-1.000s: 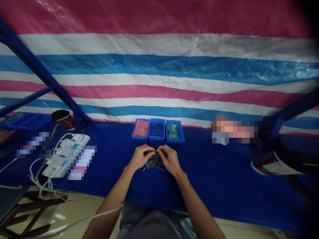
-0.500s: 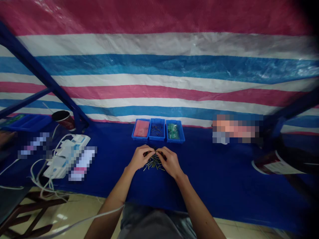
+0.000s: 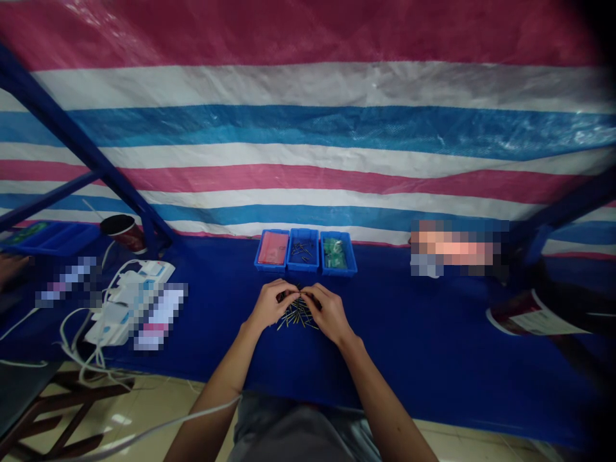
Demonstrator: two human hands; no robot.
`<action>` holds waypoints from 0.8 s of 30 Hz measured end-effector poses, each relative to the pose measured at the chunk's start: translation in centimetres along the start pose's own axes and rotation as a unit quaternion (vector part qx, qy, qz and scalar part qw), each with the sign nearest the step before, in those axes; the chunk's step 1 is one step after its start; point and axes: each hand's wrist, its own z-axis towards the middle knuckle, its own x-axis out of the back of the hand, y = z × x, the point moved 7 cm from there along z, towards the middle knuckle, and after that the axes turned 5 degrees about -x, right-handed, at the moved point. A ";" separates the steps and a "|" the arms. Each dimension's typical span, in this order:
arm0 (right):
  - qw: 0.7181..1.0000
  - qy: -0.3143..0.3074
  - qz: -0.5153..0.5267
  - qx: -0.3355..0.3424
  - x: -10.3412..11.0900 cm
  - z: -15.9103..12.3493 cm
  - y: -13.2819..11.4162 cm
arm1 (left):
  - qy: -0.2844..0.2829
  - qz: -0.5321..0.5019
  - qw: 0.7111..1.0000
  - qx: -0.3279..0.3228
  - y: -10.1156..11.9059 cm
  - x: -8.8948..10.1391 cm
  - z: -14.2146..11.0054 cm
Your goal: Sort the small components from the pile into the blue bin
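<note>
My left hand [image 3: 275,303] and my right hand [image 3: 328,309] meet at the fingertips above a loose pile of thin rod-like metal pieces [image 3: 297,316]. Both are closed in a pinch, seemingly on one thin rod-like piece that runs between them; the fingers cover most of it. Dark and brass-coloured pieces fan out on the table under my fingers. Just beyond my hands three small blue bins stand in a row: the left bin [image 3: 260,265] holds pink packets, the middle bin [image 3: 303,265] several thin dark pieces, and the right bin [image 3: 338,271] green bagged items.
On the left lie a white power strip [image 3: 113,321] with cables and a blurred-out phone-like item. A dark cup [image 3: 135,239] stands behind it, and another cup [image 3: 522,316] is at the right. At the far left edge shows another person's hand [image 3: 12,266]. Striped sheeting [image 3: 308,147] hangs behind the table.
My hands stay in almost the same place, fingertips together over the pile. Only a very slight shift of the fingers shows.
</note>
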 end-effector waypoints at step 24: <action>1.000 0.005 -0.010 -0.004 -0.3 0.0 0.4 | 0.006 -0.006 1.000 0.002 0.1 0.1 0.0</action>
